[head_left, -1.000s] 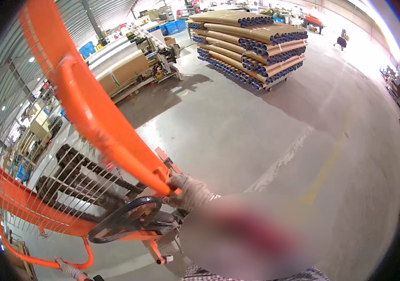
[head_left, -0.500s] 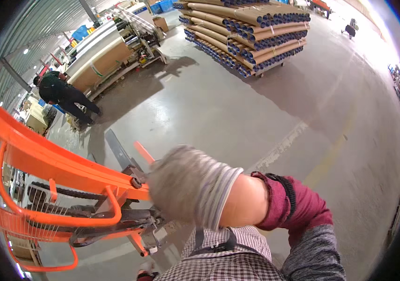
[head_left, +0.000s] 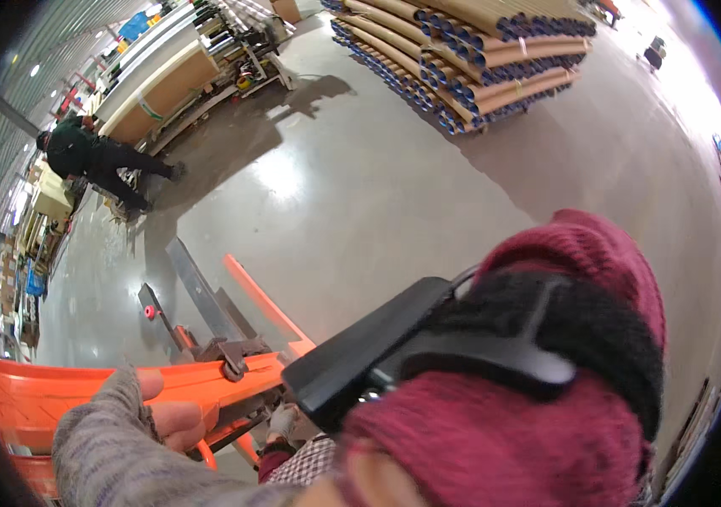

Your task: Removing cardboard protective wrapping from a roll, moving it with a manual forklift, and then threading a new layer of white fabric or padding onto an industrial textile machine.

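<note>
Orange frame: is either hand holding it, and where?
Can't tell: the right hand overlaps the orange frame, any grip hidden; the left hand is unclear too.

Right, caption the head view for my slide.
Gloved right hand at an orange stacker, with brown cardboard tubes stacked beyond and a co-worker beside a large brown roll.

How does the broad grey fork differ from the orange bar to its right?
Colour: the grey fork is dull and dark, while the orange bar is bright.
Width: the grey fork shows a broad, flat face; the orange bar looks narrower.
Position: the far end of the grey fork sits a little higher in the picture than that of the orange bar.
Shared: both are long and slant from upper left to lower right.
</note>
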A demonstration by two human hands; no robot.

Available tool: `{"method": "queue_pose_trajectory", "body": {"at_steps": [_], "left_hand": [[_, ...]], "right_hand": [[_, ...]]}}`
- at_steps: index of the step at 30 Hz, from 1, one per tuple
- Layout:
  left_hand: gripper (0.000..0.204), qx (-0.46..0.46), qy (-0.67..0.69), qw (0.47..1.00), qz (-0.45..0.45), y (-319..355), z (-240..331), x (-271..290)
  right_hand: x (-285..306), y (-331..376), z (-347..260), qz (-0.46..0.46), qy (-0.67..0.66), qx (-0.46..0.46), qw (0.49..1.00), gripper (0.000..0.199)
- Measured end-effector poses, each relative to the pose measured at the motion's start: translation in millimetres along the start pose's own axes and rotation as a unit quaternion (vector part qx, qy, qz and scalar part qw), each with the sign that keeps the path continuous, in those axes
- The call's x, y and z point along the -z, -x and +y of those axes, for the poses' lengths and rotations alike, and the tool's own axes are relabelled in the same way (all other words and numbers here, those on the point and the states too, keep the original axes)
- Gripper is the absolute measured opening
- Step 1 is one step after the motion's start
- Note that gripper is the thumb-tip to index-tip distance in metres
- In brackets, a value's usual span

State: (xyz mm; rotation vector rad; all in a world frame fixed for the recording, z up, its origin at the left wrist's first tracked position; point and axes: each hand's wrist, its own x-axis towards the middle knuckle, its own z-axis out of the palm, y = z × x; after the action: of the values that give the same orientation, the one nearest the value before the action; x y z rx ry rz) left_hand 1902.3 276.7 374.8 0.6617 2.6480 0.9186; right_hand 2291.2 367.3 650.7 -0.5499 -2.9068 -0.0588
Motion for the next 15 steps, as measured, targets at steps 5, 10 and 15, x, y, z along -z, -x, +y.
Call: {"method": "queue_pose_trajectory", "body": {"at_steps": [5, 10, 15], "left_hand": [[0.024, 0.048, 0.023, 0.995, -0.086, 4, 33, -56], [0.023, 0.090, 0.081, 0.983, -0.140, -49, 68, -108], [0.021, 0.089, 0.164, 0.966, -0.180, -120, 16, -185]], "right_hand": [[29, -187, 46, 0.028, 0.039, 0.055, 0.997, 0.017], [41, -95, 254, 0.080, 0.092, 0.134, 0.983, 0.018], [82, -148, 343, 0.143, 0.157, 0.175, 0.961, 0.020]]}}
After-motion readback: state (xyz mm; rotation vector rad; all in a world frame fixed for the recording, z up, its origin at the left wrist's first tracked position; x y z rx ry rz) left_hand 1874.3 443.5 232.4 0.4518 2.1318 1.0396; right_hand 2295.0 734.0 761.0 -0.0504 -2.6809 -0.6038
